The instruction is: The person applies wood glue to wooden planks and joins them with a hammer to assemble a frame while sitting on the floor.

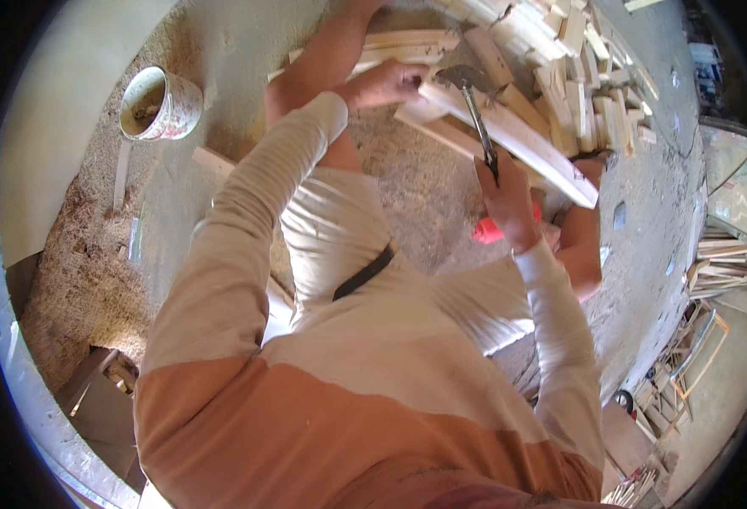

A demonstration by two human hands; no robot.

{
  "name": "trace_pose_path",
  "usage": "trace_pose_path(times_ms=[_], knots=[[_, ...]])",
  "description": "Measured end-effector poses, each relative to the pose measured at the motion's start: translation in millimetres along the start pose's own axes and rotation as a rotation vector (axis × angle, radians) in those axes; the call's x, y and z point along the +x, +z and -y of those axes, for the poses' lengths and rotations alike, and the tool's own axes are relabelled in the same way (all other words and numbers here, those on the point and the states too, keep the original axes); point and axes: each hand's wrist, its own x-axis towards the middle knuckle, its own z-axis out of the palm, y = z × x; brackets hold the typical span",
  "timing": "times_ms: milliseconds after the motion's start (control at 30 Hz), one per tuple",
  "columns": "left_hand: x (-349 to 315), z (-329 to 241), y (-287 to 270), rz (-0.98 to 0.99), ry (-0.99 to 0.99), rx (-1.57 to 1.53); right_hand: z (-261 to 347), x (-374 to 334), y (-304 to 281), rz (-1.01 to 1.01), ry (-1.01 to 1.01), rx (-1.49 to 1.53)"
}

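Note:
My right hand [509, 202] is wrapped round the dark handle of a claw hammer [480, 127]. The hammer's metal head is over the far left end of a pale wooden board [526, 142]; whether it touches the wood I cannot tell. This board slants from upper left to lower right, between my bare legs. At its far left end my left hand [388, 83] is closed, fingers curled against the wood. Any small thing between those fingertips is hidden. Beneath lies another wooden strip [445, 134], partly covered by the board.
Cut wood pieces [590, 85] are heaped at the far right, and longer strips [407, 42] lie behind my left hand. A red plastic object [487, 231] is by my right wrist. A stained white bucket [178, 109] stands at left near sawdust [93, 254]. More scrap wood [721, 263] is far right.

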Motion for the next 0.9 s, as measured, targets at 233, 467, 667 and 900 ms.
trace_pose_path(times_ms=[233,467,667,900], knots=[[0.1,-3.1,-7.8,0.041,0.01,0.204,103.7,8.3,-144.6,-0.61,-0.354,0.63],[2.2,-12.9,-2.4,0.054,-0.078,0.163,17.1,2.3,-20.7,-0.208,-0.17,0.012],[-1.1,-8.7,-7.2,0.069,-0.115,0.07,-0.5,-10.1,-27.8,-0.224,0.151,0.164],[0.0,-7.4,-2.7,0.051,-0.062,0.153,-109.5,-8.5,-53.5,-0.388,-0.047,-0.148]])
